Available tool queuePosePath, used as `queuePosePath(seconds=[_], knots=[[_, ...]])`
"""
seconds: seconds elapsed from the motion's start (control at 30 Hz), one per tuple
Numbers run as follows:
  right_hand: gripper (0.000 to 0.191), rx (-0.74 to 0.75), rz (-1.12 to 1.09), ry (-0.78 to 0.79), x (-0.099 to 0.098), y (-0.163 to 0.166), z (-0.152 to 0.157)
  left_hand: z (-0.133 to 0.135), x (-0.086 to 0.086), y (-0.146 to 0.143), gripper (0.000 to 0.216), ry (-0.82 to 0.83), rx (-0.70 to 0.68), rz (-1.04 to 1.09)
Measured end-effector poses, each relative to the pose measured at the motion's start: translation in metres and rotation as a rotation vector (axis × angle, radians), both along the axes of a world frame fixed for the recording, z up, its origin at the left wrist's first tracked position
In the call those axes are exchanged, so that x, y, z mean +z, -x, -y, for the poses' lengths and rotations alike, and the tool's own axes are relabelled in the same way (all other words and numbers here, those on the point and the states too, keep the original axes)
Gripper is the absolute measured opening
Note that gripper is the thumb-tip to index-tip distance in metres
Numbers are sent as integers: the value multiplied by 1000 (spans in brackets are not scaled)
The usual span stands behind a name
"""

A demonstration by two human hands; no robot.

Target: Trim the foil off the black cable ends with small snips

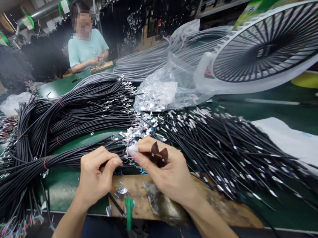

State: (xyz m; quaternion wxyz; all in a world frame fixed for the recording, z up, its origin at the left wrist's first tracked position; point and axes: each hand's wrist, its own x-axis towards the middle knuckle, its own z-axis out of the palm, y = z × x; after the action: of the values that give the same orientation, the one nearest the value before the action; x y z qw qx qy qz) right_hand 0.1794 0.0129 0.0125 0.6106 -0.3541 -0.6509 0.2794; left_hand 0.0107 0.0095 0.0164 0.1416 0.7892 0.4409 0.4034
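My left hand [98, 173] is closed in a pinch on a black cable, whose sheath is mostly hidden by the fingers. Close beside it, my right hand [170, 173] pinches the cable's thin coloured wires [128, 152] between thumb and forefinger, with a white covering on a fingertip. Tucked in the same hand are dark-bladed snips [159, 155], blades pointing up and spread; their handles are hidden. Beneath both hands lies a stained board [134, 203] with blue wire scraps and foil bits. A green-handled tool [128, 212] rests at its front edge.
Bundled black cables [86, 104] lie left, with loose foil-tipped cables [215, 147] to the right. Behind are a foil-filled plastic bag [161, 94], grey cable coils [145, 62] and a fan [268, 51]. Across the green table [63, 184] sits a co-worker [86, 49], hands together.
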Motion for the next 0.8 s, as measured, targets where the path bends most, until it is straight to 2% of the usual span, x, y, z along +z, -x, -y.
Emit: queuePosePath(seconds=[0.13, 0.23, 0.3, 0.43, 0.57, 0.8], knots=[[16, -2, -50, 147, 1, 3, 0, 0, -1, -2, 14, -29, -9, 51], [18, 111, -84, 348, 1, 4, -1, 0, -1, -4, 7, -116, 24, 160], [20, 169, -71, 397, 0, 4, -1, 1, 1, -4, 7, -166, 30, 204], [22, 100, -15, 244, -6, 5, 0, 0, 4, -1, 7, -211, 36, 246], [17, 67, 30, 84, -8, 6, 2, 0, 3, 2, 7, -181, 40, 271], [19, 90, 18, 36, -3, 5, 2, 1, 2, 0, 6, -187, 25, 233]])
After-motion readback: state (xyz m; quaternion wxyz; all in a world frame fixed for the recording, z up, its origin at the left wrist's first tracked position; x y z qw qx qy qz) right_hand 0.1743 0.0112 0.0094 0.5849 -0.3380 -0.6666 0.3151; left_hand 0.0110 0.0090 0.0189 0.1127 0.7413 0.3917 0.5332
